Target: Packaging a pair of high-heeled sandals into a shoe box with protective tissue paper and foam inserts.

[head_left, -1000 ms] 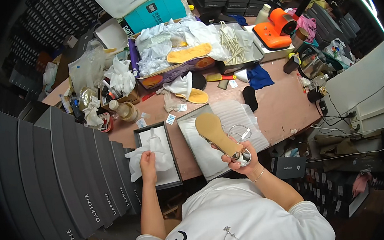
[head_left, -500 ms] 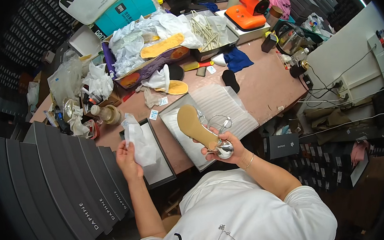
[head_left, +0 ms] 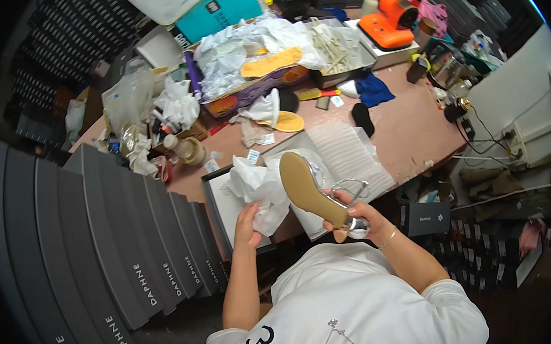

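Note:
My right hand (head_left: 356, 214) grips a silver strappy sandal (head_left: 312, 192) by its heel end, tan sole turned up and toe pointing away from me. My left hand (head_left: 248, 221) holds a crumpled wad of white tissue paper (head_left: 258, 185), lifted above an open dark shoe box (head_left: 216, 202) lined with white paper. The tissue sits just left of the sandal's toe, nearly touching it. Under the sandal lies a white ribbed foam sheet (head_left: 345, 150) on the pinkish worktable (head_left: 408, 129).
A row of grey shoe boxes (head_left: 99, 237) stands along my left. The table's far side is crowded with plastic bags, yellow insoles (head_left: 273, 62), a teal box (head_left: 221, 11), an orange machine (head_left: 387, 24) and small bottles. Cables and a white power strip (head_left: 531, 132) sit to the right.
My left hand has lifted the tissue paper out of the box and brought it up beside the sandal. The right hand has kept hold of the sandal, drawing it slightly closer.

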The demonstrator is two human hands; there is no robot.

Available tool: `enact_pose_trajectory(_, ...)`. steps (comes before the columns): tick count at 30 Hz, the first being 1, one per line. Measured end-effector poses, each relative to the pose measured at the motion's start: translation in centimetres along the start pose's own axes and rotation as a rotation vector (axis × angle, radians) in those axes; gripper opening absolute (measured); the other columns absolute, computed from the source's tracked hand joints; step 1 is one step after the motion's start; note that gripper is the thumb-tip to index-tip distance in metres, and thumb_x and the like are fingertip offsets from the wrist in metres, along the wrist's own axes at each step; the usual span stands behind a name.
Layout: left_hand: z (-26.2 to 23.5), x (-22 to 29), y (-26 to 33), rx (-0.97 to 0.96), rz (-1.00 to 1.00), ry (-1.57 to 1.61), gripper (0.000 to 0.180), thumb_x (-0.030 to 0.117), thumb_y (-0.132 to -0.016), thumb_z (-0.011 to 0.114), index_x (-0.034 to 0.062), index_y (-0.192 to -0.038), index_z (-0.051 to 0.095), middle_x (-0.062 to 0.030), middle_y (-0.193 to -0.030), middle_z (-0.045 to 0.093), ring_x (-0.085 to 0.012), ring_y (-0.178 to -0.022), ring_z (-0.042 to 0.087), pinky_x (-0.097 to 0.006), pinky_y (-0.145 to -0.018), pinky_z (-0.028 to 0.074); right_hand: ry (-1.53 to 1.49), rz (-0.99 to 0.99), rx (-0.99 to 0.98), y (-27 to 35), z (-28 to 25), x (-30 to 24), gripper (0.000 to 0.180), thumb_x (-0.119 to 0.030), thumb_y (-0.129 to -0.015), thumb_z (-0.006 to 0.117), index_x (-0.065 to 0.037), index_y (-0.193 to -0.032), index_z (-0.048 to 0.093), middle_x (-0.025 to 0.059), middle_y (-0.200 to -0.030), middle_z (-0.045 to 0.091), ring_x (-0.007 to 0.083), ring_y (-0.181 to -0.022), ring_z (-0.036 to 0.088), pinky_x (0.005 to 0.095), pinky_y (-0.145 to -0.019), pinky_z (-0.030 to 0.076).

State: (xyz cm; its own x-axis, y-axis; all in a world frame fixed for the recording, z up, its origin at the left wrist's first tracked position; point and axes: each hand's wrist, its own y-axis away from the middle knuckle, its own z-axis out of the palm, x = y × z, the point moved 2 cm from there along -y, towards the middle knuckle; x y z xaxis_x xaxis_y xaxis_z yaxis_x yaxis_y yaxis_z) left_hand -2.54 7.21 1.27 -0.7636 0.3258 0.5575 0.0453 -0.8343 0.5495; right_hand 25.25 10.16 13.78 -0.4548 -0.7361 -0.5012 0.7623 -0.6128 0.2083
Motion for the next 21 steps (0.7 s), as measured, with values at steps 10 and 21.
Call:
enact_pose_trajectory(10, 7.4, 5.8, 5.8, 0.177, 0.893, -0.968, 0.018, 0.01, -0.089, 0.063, -0.0001, -0.103, 0.068, -0.0024, -0.076, 0.06, -0.0096, -0.066, 0.052, -0.022, -0.061, 0.042, 1.04, 0.356, 0.102, -3.9, -0.1, 1.3, 0.061, -0.017, -0.081, 0.054, -0.002, -0.139, 0.041, 0.0143, -0.105, 0.059, 0.0185, -0.088, 0.058, 0.029, -0.079, 0.046)
enact_pose_trajectory(21, 10.2, 4.6, 11.5, 0.044, 1.088, -1.211, 0.019, 0.001, -0.083, 0.064, 0.0042, -0.1, 0.069, -0.0094, -0.07, 0.056, -0.023, -0.057, 0.056, -0.032, -0.053, 0.044, 0.407, 0.002, 0.406, -10.5, -0.9, 6.2, 0.037, -0.016, -0.087, 0.055, 0.003, -0.117, 0.051, 0.0153, -0.11, 0.056, 0.0234, -0.103, 0.052, 0.0353, -0.091, 0.043)
